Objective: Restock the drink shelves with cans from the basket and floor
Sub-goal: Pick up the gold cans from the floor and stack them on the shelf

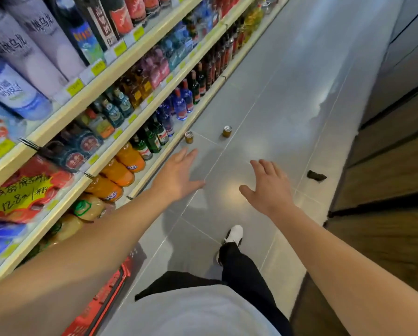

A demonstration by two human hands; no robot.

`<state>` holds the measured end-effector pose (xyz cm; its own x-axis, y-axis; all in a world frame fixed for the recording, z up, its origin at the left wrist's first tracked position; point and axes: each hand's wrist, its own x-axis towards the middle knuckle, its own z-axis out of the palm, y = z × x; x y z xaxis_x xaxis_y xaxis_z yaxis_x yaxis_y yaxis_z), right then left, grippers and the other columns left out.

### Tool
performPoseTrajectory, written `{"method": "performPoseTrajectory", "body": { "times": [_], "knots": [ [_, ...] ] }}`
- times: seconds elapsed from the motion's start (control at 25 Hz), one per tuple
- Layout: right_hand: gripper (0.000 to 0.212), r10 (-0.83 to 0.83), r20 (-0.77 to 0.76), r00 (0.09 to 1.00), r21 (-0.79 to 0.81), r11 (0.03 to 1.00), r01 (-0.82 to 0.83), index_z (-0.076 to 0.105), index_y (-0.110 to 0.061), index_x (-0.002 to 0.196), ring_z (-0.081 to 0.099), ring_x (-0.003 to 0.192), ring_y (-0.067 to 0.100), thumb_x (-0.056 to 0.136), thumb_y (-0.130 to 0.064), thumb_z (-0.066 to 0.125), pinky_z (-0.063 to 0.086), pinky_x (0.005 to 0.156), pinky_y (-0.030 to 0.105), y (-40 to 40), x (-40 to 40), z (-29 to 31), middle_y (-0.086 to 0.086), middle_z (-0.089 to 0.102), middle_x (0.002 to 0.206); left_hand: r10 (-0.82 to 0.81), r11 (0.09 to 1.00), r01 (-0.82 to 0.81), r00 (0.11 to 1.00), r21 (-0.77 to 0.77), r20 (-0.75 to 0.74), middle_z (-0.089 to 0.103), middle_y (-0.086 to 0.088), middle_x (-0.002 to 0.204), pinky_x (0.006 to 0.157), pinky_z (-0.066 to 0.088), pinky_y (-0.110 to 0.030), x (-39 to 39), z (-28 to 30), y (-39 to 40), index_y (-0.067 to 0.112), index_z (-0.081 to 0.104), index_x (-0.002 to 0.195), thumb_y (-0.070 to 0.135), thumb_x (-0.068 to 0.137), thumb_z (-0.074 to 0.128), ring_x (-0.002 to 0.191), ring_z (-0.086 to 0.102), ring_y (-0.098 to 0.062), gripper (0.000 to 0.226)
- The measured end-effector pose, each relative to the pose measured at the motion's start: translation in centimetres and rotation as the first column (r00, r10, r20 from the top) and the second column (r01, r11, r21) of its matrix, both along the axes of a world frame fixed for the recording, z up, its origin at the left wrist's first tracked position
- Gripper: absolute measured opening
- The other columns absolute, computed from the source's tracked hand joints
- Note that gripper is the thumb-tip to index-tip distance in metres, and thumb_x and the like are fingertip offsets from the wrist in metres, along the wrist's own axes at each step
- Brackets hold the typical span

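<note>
Both hands were empty, fingers spread: left hand (178,175), right hand (268,187). Two cans (189,137) (227,131) stood upright on the floor (287,105) ahead, beside the bottom shelf (174,144). Best to crouch close and grasp each can around its side.

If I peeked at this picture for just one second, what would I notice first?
Probably the two bare hands, the left hand and the right hand, stretched out open over the grey floor. Just ahead, two small golden cans stand on the tiles: the near can by the bottom shelf edge, the far can out in the aisle. On the left, shelves hold colourful bottles.
</note>
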<state>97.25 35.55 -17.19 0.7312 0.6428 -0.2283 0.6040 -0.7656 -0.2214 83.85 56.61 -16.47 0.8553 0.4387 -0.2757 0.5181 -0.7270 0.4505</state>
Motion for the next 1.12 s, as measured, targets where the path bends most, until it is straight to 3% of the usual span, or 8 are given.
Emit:
{"method": "performPoseTrajectory", "body": {
  "times": [0.36, 0.56, 0.84, 1.12],
  "knots": [
    [0.077, 0.203, -0.088, 0.975, -0.061, 0.976, -0.209, 0.021, -0.023, 0.153, 0.012, 0.148, 0.028, 0.09, -0.052, 0.054, 0.015, 0.12, 0.043, 10.4, 20.8, -1.7, 0.002, 0.023, 0.159, 0.215, 0.975, -0.215, 0.977, -0.061, -0.012, 0.02, -0.012, 0.161, 0.117, 0.024, -0.041, 15.6, -2.9, 6.9, 0.02, 0.019, 0.155, 0.049, 0.084, 0.068, 0.146, 0.021, -0.03, 0.091],
    [0.077, 0.192, -0.132, 0.973, -0.089, 0.975, -0.204, 0.022, -0.023, 0.153, 0.015, 0.147, 0.027, 0.09, -0.054, 0.054, 0.018, 0.119, 0.042, 18.9, 29.9, -7.2, 0.002, 0.024, 0.158, 0.288, 0.945, -0.291, 0.957, -0.148, -0.042, 0.016, -0.003, 0.163, 0.115, 0.024, -0.04, 24.1, -8.3, 15.2, 0.029, 0.018, 0.155, 0.045, 0.084, 0.069, 0.147, 0.019, -0.026, 0.089],
    [0.077, 0.123, -0.231, 0.965, -0.122, 0.981, -0.154, 0.026, -0.022, 0.151, 0.019, 0.146, 0.028, 0.088, -0.05, 0.059, 0.02, 0.116, 0.042, 27.8, 39.1, -20.9, 0.003, 0.027, 0.157, 0.288, 0.94, -0.303, 0.951, -0.155, -0.112, 0.017, -0.002, 0.163, 0.115, 0.024, -0.038, 34.2, -21.0, 23.5, 0.027, 0.022, 0.154, 0.046, 0.082, 0.069, 0.147, 0.021, -0.024, 0.088],
    [0.077, 0.054, -0.364, 0.93, -0.197, 0.971, -0.133, 0.026, -0.02, 0.151, 0.023, 0.143, 0.028, 0.087, -0.048, 0.059, 0.026, 0.116, 0.042, 29.2, 45.1, -42.4, 0.003, 0.028, 0.156, 0.351, 0.908, -0.382, 0.917, -0.171, -0.188, 0.016, 0.003, 0.163, 0.115, 0.026, -0.039, 39.8, -41.2, 23.6, 0.029, 0.019, 0.155, 0.047, 0.084, 0.068, 0.148, 0.02, -0.023, 0.088]
  ]
}}
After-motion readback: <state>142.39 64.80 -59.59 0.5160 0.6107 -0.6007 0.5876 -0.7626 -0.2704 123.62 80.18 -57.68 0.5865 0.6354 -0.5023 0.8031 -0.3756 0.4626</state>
